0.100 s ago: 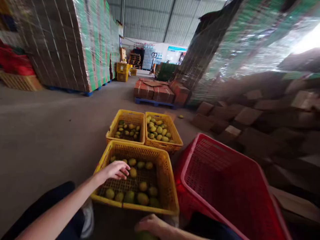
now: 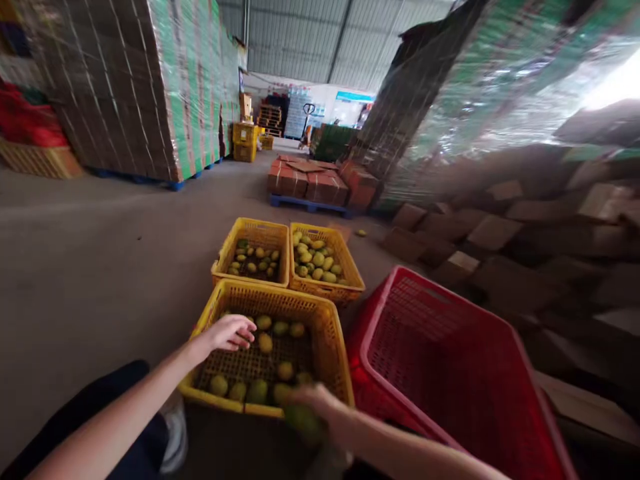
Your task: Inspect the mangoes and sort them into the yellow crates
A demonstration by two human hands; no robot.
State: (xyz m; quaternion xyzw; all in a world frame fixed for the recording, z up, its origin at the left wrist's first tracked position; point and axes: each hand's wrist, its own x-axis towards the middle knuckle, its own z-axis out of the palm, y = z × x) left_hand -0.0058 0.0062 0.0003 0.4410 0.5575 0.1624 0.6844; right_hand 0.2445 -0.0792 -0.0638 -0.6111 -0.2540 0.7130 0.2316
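My left hand (image 2: pixel 233 332) hovers over the left part of the near yellow crate (image 2: pixel 280 292), its fingers loosely bent and apart, with nothing in them. Several yellow-green mangoes (image 2: pixel 265 343) lie on the crate's slatted bottom, some in a row along the near wall. At the crate's near right edge, my right hand (image 2: pixel 323 403) is closed around a green mango (image 2: pixel 306 423). Both the hand and this mango are smeared by motion. A red crate (image 2: pixel 385 333) stands close to the right of my right hand; no fruit shows in it.
Two more yellow crates, a left one (image 2: pixel 253 223) and a right one (image 2: pixel 345 257), hold mangoes just beyond. Flattened cardboard (image 2: pixel 495 230) is heaped at right. Wrapped pallet stacks (image 2: pixel 195 87) rise on both sides. Boxes on a blue pallet (image 2: pixel 310 205) stand ahead.
My right hand has risen from the bottom of the view to the near crate's edge, bringing the green mango with it. My left hand has shifted slightly left.
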